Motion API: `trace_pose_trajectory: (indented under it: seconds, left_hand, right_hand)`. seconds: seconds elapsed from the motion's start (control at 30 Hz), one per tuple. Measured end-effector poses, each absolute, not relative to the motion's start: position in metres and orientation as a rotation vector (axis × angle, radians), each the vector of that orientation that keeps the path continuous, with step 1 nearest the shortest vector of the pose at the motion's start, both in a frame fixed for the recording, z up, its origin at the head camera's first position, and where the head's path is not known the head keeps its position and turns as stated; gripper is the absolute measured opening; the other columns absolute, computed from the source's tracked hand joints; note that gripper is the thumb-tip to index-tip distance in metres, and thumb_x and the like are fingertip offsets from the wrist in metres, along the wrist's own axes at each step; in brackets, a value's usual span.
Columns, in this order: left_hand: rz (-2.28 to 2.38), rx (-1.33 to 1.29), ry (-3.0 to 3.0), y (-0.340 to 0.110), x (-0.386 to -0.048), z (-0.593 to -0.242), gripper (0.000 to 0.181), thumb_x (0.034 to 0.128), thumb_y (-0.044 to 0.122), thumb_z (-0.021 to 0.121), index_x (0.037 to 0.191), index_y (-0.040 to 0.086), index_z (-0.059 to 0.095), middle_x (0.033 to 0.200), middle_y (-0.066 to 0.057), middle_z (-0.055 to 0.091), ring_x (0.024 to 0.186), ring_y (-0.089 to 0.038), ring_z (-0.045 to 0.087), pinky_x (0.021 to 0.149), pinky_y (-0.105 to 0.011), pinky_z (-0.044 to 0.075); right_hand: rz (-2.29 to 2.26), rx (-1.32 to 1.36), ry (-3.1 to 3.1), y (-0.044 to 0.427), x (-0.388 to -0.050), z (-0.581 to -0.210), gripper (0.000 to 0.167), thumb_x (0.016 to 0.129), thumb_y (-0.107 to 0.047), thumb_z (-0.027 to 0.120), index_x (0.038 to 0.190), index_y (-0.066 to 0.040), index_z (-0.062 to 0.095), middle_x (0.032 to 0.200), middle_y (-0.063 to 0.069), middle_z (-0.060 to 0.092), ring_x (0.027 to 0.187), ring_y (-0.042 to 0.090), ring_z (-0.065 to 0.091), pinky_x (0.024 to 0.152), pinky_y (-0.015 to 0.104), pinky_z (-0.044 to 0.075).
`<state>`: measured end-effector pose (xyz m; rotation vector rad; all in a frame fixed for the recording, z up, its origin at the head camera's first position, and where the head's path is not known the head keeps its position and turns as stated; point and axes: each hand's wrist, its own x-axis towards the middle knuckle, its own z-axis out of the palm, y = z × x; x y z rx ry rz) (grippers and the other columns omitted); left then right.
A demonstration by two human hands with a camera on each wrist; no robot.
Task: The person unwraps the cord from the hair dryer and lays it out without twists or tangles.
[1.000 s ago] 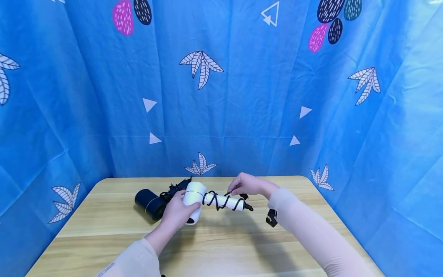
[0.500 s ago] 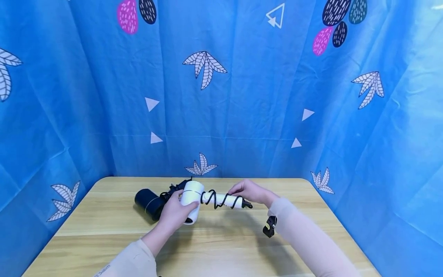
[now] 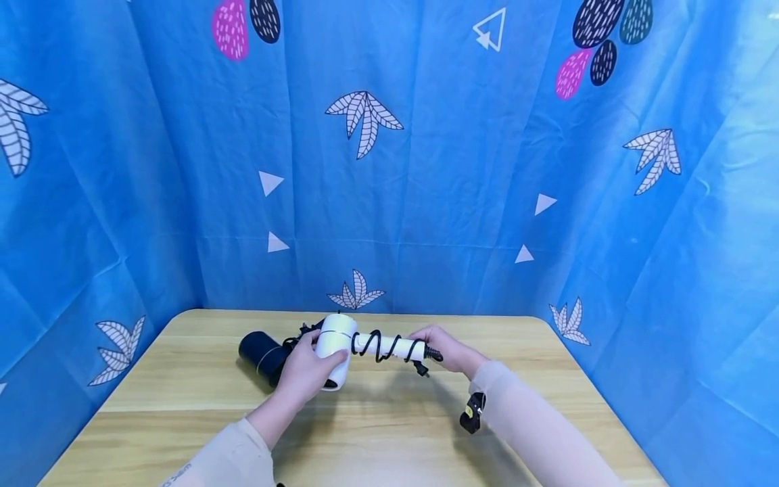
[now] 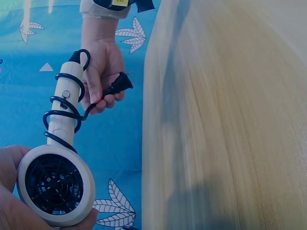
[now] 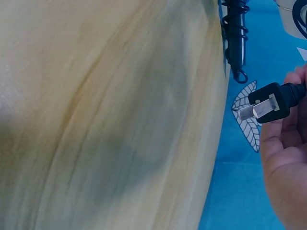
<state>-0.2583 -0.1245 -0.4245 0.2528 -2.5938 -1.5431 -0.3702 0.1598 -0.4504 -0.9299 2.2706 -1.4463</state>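
The left hand grips the barrel of a white hair dryer, thumb on its near side, holding it above the table. A black cord winds in loops around the white handle, which points right. Behind the handle's end, the right hand pinches the cord close to its black plug, as the left wrist view shows. In the right wrist view the plug stands out past the fingers with its flat metal prongs bare.
A black hair dryer lies on the wooden table left of and behind the left hand, its own cord wound round its handle. A blue patterned curtain surrounds the table at the back and sides.
The right hand has moved from above the handle to behind its end, bringing the plug into view below the handle. The left hand keeps its hold on the white dryer.
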Motion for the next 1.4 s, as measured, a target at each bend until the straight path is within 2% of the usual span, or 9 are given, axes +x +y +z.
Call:
trace_pose_trajectory:
  seconds: [0.1,0.2,0.37,0.47,0.67,0.73,0.9,1.17,1.4]
  left_hand:
    - [-1.564,0.243,-2.575,-0.124,-0.258,-0.424,0.081,0.0863,0.036,0.076,0.149,0.002,0.038,0.137,-0.025,0.053,0.112,-0.04,0.059,0.08,-0.048,0.058]
    - [-1.586,0.229,-2.548,-0.124,-0.259,-0.424,0.08,0.0861,0.034,0.077,0.148,0.001,0.039,0.135,-0.025,0.054,0.112,-0.04,0.059,0.08,-0.047,0.058]
    - [-1.601,0.242,-2.541,-0.124,-0.259,-0.422,0.079,0.0864,0.033,0.076,0.148,0.002,0.039,0.136,-0.025,0.054,0.113,-0.04,0.059,0.08,-0.046,0.058]
    - [-1.608,0.243,-2.54,-0.126,-0.259,-0.422,0.078,0.0869,0.033,0.076,0.148,0.001,0.039,0.136,-0.026,0.054,0.112,-0.04,0.06,0.079,-0.046,0.059]
    - [-1.601,0.238,-2.547,-0.128,-0.26,-0.423,0.079,0.0872,0.034,0.075,0.148,0.0,0.039,0.136,-0.026,0.054,0.111,-0.04,0.06,0.078,-0.046,0.059]
    - [-1.602,0.236,-2.547,-0.128,-0.261,-0.423,0.079,0.0872,0.035,0.075,0.148,0.0,0.039,0.136,-0.026,0.054,0.111,-0.041,0.06,0.078,-0.046,0.059]
    - [-1.602,0.245,-2.542,-0.129,-0.26,-0.424,0.078,0.0873,0.034,0.075,0.147,0.0,0.039,0.137,-0.026,0.053,0.112,-0.04,0.06,0.079,-0.047,0.058]
    - [-1.597,0.254,-2.547,-0.131,-0.261,-0.43,0.079,0.0879,0.034,0.075,0.148,0.0,0.038,0.139,-0.025,0.052,0.114,-0.04,0.059,0.082,-0.048,0.058]
    - [-1.595,0.262,-2.554,-0.131,-0.262,-0.429,0.079,0.0882,0.034,0.074,0.149,0.0,0.037,0.14,-0.025,0.052,0.115,-0.04,0.058,0.084,-0.05,0.057]
  right_hand:
    - [-1.478,-0.948,2.22,0.162,-0.367,-0.456,0.014,0.086,0.005,0.067,0.098,0.012,0.071,0.093,0.019,0.073,0.081,0.019,0.067,0.08,0.028,0.054]
    - [-1.543,-0.881,2.133,0.162,-0.36,-0.461,0.019,0.087,0.0,0.071,0.103,0.011,0.069,0.101,0.023,0.072,0.09,0.024,0.068,0.085,0.031,0.055]
    - [-1.685,-0.738,1.959,0.156,-0.348,-0.473,0.024,0.09,-0.004,0.071,0.111,0.003,0.063,0.104,0.007,0.07,0.096,0.019,0.066,0.089,0.033,0.054]
    - [-1.743,-0.665,1.895,0.152,-0.344,-0.48,0.022,0.091,0.0,0.069,0.111,0.005,0.064,0.105,0.007,0.07,0.097,0.022,0.066,0.089,0.032,0.054]
    - [-1.749,-0.599,1.946,0.149,-0.341,-0.485,0.025,0.09,-0.002,0.07,0.112,0.01,0.065,0.114,0.028,0.067,0.106,0.043,0.064,0.09,0.035,0.055]
    - [-1.725,-0.591,1.989,0.148,-0.339,-0.483,0.029,0.09,-0.004,0.071,0.114,0.011,0.065,0.115,0.03,0.066,0.103,0.039,0.066,0.09,0.035,0.055]
    - [-1.706,-0.521,2.086,0.145,-0.329,-0.483,0.031,0.092,-0.006,0.069,0.118,0.01,0.066,0.112,0.023,0.069,0.091,0.016,0.068,0.09,0.035,0.055]
    - [-1.724,-0.508,2.208,0.14,-0.314,-0.485,0.03,0.093,-0.009,0.07,0.116,0.011,0.067,0.102,0.024,0.071,0.083,0.013,0.068,0.081,0.03,0.058]
    - [-1.765,-0.485,2.229,0.137,-0.304,-0.485,0.026,0.093,-0.005,0.069,0.113,0.011,0.069,0.093,0.016,0.073,0.079,0.011,0.067,0.076,0.029,0.058]
